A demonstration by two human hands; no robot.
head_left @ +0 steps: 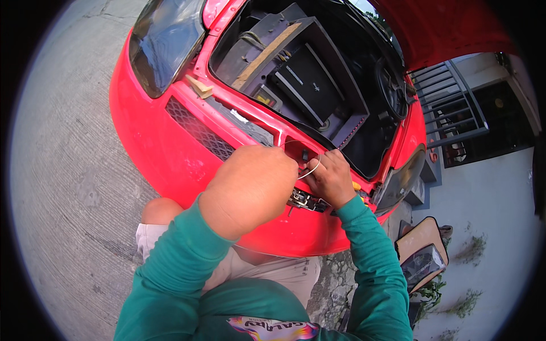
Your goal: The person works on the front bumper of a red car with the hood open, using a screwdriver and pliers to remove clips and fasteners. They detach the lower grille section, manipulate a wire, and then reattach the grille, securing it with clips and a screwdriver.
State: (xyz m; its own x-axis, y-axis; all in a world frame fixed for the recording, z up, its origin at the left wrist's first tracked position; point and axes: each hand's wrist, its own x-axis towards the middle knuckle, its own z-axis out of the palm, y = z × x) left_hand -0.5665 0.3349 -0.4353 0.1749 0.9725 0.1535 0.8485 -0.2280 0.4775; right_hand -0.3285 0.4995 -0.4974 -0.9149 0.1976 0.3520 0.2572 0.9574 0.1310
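My left hand [250,184] is closed in a fist over the front edge of the red car [153,142], back of the hand up. Its fingertips and anything inside them are hidden. Beside it, my right hand [334,181] has its fingers bent and pinched round a thin white wire [316,166]. The wire curves in a small loop between the two hands, and one end runs in behind my left hand. Just below the hands, a metal latch mechanism [307,200] sits in the red bodywork. A small dark part [305,154] shows in the recess beyond my fingers.
Behind the hands gapes an open compartment holding a grey box frame [355,94] and a black flat unit [310,85]. The raised red lid [449,28] hangs at upper right. A tan block [199,87] rests on the ledge near the headlight [165,45]. Metal railings [452,102] stand right.
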